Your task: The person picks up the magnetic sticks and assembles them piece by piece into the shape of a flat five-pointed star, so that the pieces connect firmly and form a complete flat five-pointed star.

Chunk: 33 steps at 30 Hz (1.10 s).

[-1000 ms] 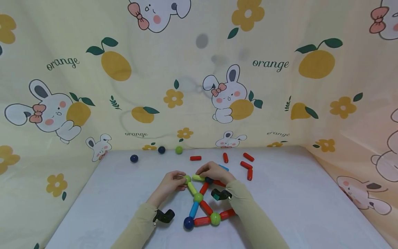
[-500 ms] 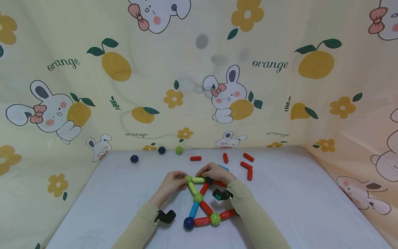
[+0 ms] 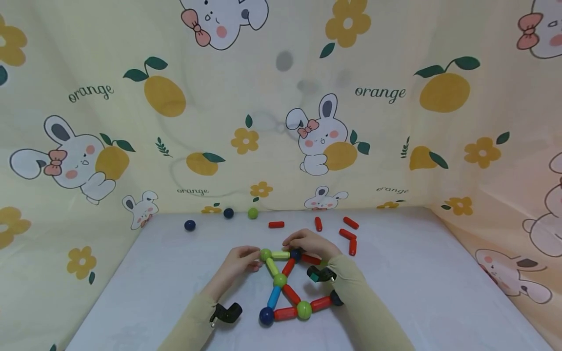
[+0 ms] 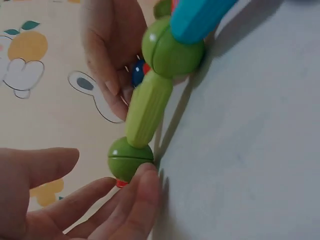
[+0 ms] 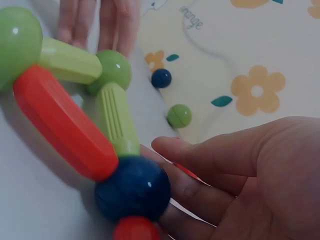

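A flat frame of toy building rods and balls lies on the white table. Its upper triangle has a green ball, a light green rod along the top and a dark blue ball. My left hand touches the green corner ball with extended fingertips; its thumb stands apart in the left wrist view. My right hand has its fingers behind the dark blue ball, thumb off it. Below the middle green ball, a blue rod and red rods reach a lower dark blue ball and green ball.
Several loose red rods lie toward the back. Two dark blue balls and a green ball sit at the back left. A patterned cloth hangs behind the table. Another dark blue ball is partly covered by the right sleeve.
The gap between the top light green rod and the green corner ball closed; they now join. Both hands have since loosened, the left shifting slightly left and the right slightly right.
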Tool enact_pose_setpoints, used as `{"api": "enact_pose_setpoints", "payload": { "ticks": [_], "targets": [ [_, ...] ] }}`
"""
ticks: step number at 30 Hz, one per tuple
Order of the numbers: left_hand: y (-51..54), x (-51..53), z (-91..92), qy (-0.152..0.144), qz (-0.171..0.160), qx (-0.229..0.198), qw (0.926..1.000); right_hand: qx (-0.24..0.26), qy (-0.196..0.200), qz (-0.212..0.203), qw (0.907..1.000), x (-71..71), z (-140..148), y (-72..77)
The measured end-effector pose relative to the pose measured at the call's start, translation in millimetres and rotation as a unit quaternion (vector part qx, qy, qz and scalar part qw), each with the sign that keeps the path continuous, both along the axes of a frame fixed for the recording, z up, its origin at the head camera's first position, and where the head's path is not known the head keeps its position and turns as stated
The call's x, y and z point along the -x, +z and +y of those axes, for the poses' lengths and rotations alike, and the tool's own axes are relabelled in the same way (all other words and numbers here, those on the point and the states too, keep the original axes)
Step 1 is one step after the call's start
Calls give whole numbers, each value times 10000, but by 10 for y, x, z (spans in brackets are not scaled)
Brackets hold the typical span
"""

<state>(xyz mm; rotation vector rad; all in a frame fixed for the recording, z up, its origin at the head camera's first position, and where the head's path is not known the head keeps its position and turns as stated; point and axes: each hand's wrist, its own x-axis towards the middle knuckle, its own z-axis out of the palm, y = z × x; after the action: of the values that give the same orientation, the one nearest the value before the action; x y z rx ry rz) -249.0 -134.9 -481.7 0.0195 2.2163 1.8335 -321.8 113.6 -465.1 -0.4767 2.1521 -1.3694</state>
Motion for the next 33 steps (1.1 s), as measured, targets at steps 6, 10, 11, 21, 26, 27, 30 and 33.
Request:
{"api": "enact_pose_setpoints", "payload": {
  "ticks": [6, 10, 11, 21, 26, 27, 30, 33],
  "targets": [
    [46, -324, -31, -717, -223, -89, 9971, -55, -42, -18, 10000, 5, 107, 20],
    [59, -543, 56, -1142, -452, -52, 9924, -184, -70, 70, 9998, -16, 150, 42],
    [59, -590, 83, -1196, -452, 20, 9918, -186, -78, 76, 9998, -21, 156, 45],
    [35, -818, 242, -842, 146, 1085, 9904, -171, -226, 29, 9996, -55, 165, 32],
    [36, -799, 172, -561, 300, 1288, 9896, -137, -253, -8, 9996, -76, 181, 34],
    [32, -788, 140, -504, 361, 1326, 9892, -116, -221, -14, 9997, -76, 186, 31],
    [17, -732, 18, -433, 663, 1470, 9860, -49, -132, -77, 9999, -66, 209, 15],
    [0, -675, -118, -345, 958, 1507, 9833, -27, -91, -123, 9999, -46, 228, -3]
  ]
}}
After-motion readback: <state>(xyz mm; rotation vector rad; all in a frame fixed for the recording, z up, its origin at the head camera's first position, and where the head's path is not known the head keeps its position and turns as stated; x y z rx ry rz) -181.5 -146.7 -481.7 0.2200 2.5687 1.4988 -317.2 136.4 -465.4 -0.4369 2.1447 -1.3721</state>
